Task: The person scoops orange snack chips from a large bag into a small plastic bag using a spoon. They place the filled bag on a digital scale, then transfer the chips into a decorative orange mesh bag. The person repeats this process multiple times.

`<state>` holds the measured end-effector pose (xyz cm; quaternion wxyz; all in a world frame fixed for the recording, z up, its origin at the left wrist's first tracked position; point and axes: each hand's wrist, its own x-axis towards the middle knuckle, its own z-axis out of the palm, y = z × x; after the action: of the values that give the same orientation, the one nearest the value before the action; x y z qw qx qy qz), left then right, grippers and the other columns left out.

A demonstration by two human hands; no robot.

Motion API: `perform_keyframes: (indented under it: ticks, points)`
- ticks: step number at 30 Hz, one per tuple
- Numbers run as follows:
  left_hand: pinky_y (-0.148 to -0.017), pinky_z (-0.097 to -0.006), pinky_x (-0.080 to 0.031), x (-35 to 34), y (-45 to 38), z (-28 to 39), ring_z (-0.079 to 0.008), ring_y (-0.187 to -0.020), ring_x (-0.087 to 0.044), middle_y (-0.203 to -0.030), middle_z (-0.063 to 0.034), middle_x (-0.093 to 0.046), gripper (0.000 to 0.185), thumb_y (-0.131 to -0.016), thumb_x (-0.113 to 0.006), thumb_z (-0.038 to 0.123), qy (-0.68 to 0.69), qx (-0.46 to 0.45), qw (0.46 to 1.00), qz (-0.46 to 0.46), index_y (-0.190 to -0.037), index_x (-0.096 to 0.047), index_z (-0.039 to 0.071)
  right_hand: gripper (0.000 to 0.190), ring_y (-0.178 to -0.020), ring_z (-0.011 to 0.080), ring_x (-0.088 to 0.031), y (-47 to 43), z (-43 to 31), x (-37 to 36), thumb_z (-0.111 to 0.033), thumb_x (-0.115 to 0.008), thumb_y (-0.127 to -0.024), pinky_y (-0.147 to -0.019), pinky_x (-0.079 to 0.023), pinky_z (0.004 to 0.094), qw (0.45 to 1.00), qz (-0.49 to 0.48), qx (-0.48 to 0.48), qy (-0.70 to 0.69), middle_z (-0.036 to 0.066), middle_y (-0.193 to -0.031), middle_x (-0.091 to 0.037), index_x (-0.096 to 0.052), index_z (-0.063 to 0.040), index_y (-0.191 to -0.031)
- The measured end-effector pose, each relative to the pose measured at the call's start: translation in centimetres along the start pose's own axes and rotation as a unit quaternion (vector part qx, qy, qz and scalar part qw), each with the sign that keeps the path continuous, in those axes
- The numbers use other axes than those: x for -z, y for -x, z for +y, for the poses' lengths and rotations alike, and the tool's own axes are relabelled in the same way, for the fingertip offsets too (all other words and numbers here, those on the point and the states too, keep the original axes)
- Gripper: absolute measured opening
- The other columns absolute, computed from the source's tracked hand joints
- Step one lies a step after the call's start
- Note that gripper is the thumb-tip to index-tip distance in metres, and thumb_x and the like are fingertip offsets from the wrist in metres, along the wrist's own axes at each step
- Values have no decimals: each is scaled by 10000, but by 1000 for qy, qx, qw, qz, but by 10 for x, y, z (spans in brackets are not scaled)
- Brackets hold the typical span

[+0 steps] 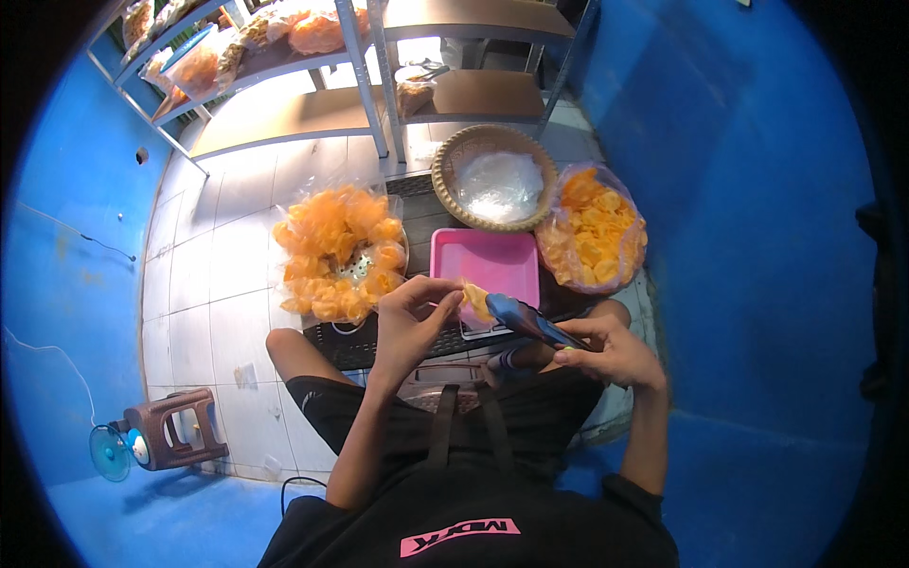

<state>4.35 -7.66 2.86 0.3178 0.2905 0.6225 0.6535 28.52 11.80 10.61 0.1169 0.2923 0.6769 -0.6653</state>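
My left hand pinches the rim of a small clear plastic bag with yellow-orange chips in it. In my right hand is a pair of tongs, its tips at the bag's mouth. Below and beyond the bag lies a pink plastic tray. To the right stands a large clear bag of yellow-orange chips, open at the top. Many small filled bags sit in a ring on a perforated metal tray at the left. Behind the pink tray, a woven basket holds clear plastic bags.
The trays and basket rest on a low dark slatted table. Metal shelves with bagged snacks stand beyond it. A brown plastic stool and a small teal fan are at lower left. Blue walls flank the tiled floor.
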Motion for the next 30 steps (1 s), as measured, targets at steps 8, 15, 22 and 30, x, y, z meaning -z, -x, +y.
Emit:
perform_keyframes:
  ticks: [8, 15, 22, 30]
  points:
    - [-775, -319, -598, -21, 16, 4, -229, -877, -737, -1015, -136, -706, 195, -892, -740, -99, -118, -216, 969, -18, -1076, -748, -37, 388, -649, 132, -610, -4, -2, -53, -254, -796, -950, -631, -510, 347, 966, 136, 119, 183, 148, -765, -685, -730, 18, -1217]
    - [-822, -378, -599, -45, 47, 1, -287, -950, -720, -1067, -150, -627, 349, -833, -690, -171, -122, -259, 951, -114, -1161, -673, -53, 372, -742, 172, -707, -36, 21, -91, -180, -780, -947, -689, -541, 370, 956, 218, 168, 96, 205, -850, -729, -697, 43, -1233]
    - [-816, -390, -582, -43, 47, -3, -315, -953, -695, -1086, -159, -602, 401, -810, -660, -193, -147, -281, 939, -135, -1187, -650, -56, 269, -748, 232, -715, -43, 24, -97, -118, -753, -925, -685, -532, 391, 951, 254, 145, 96, 223, -833, -699, -682, 43, -1129]
    - [-776, -375, -591, -44, 46, -10, -282, -906, -715, -1041, -140, -635, 330, -849, -670, -171, -177, -214, 957, -80, -1147, -650, -30, 342, -773, 294, -698, -53, 19, -100, -142, -810, -858, -724, -528, 442, 944, 261, 134, 151, 199, -865, -684, -670, 24, -1121]
